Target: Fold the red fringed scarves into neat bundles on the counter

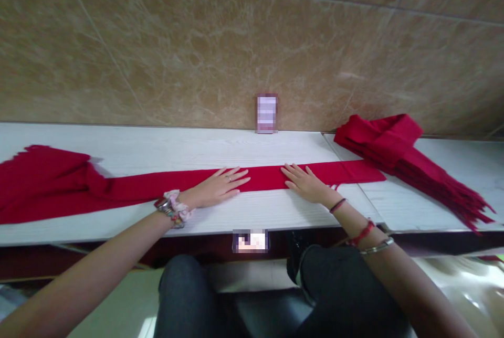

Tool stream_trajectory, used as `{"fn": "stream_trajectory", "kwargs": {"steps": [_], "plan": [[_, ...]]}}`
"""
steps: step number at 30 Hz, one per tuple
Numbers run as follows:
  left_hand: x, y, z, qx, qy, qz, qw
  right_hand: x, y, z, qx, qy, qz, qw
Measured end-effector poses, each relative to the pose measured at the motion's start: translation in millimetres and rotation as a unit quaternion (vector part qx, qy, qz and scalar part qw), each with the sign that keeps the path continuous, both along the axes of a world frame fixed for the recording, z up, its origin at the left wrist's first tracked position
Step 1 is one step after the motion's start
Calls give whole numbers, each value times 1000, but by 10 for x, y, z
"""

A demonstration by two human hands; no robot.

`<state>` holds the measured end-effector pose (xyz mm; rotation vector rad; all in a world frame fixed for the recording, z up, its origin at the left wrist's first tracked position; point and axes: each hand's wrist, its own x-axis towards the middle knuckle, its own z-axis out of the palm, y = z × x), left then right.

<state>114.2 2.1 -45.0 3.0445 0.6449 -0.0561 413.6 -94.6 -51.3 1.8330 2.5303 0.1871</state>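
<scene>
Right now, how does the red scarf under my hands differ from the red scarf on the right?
The stretched scarf runs as one long strip; the folded scarf is stacked in layers. The left hand and right hand press the stretched scarf; the folded scarf lies untouched. Both are red.

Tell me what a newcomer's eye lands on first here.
A long red scarf stretched flat across the white table, with the left hand and right hand pressed open on its middle. At the far right lies a pile of folded red scarves, fringe trailing.
</scene>
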Motion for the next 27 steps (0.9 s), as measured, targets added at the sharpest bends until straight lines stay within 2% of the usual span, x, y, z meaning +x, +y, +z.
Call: {"fn": "stream_trajectory", "kwargs": {"steps": [4, 9, 12, 15, 17, 20, 23, 25, 27], "plan": [[-52, 20, 0, -12, 26, -14, 1000, 258, -118, -14, -13, -44, -32, 998], [-97, 17, 46, -17, 25, -27, 999, 722, -318, 2, -38, -90, -126, 987], [-93, -3, 73, -26, 16, -21, 999, 907, -386, -9, -19, -99, -168, 981], [-63, 3, 129, -57, 13, -19, 998, 852, -346, -13, 37, -67, -187, 979], [-12, 44, 167, -67, -8, -8, 998, 677, -276, -6, 76, -28, -153, 985], [124, 146, 194, -47, -58, 10, 997, 357, -191, 19, 83, 5, -26, 996], [313, 190, 196, -15, -84, -3, 996, 182, -198, 75, 81, -9, 85, 993], [448, 132, 202, 1, -90, -30, 996, 189, -245, 124, 94, -26, 103, 990], [577, 18, 213, 14, -89, -59, 994, 263, -300, 164, 101, -46, 84, 990]]}}
